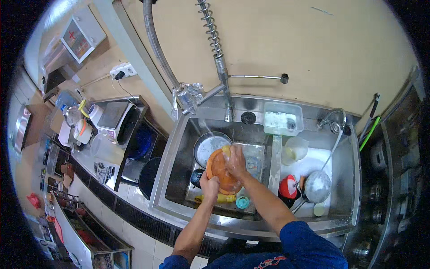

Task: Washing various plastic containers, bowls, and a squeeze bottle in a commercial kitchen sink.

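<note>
Over the left basin of a steel sink, my left hand (210, 187) grips the near-left rim of an orange bowl (220, 171), which is tilted. My right hand (236, 162) presses a yellow sponge (226, 150) against the bowl, near its far rim. Below the bowl, the basin holds a round pan with suds (212, 148), a black item (197, 177), a yellow item (225, 198) and a turquoise round lid or cap (242, 202). The bowl hides part of the yellow item.
Water runs from a curved tap (342, 117) onto a metal strainer or ladle (317, 186) in the right basin, beside a red item (288, 187) and a clear jug (296, 149). A plastic tub (283, 130) sits at the back across the divider (276, 158). A spring-hose faucet (221, 67) rises behind.
</note>
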{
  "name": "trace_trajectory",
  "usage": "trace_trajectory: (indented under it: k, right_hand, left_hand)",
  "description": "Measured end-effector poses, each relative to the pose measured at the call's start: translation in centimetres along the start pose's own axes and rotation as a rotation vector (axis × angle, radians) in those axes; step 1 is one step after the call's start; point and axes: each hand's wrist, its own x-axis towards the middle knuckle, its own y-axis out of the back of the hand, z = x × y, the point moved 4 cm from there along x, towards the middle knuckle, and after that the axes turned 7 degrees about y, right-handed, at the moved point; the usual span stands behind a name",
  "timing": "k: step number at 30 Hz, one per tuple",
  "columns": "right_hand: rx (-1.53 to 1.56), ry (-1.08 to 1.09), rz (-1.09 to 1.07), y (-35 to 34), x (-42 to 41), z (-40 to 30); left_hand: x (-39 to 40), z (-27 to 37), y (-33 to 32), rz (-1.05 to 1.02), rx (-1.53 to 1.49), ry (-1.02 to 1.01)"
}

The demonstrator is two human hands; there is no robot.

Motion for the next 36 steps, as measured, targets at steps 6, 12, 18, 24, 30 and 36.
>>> trace_trajectory:
  k: [6,12,18,24,30,36]
  right_hand:
    - [0.588,-0.936,-0.235,-4.2,-6.3,6.1]
    - [1.42,-1.122,0.358,-3.8,-8.1,-2.1]
    - [0.995,-0.868,-0.355,0.8,-3.7,5.2]
    - [-0.16,-0.232,-0.533,1.9,4.0,4.5]
    - [-0.033,0.22,-0.462,-2.8,0.4,-3.0]
    - [0.08,0.074,-0.555,-1.9,-0.5,0.1]
  left_hand:
    - [1.6,0.3,0.6,0.154,-0.227,-0.153]
    - [3.6,-4.5,-1.1,0.142,-0.59,-0.177]
    - [9.9,-6.2,4.7,-0.374,-0.76,0.321]
    - [3.4,-4.0,-3.5,-0.392,-0.488,0.404]
    - [6.7,-3.3,-0.8,-0.165,-0.669,0.199]
    - [3.3,-3.2,-1.4,-0.1,-0.501,0.082]
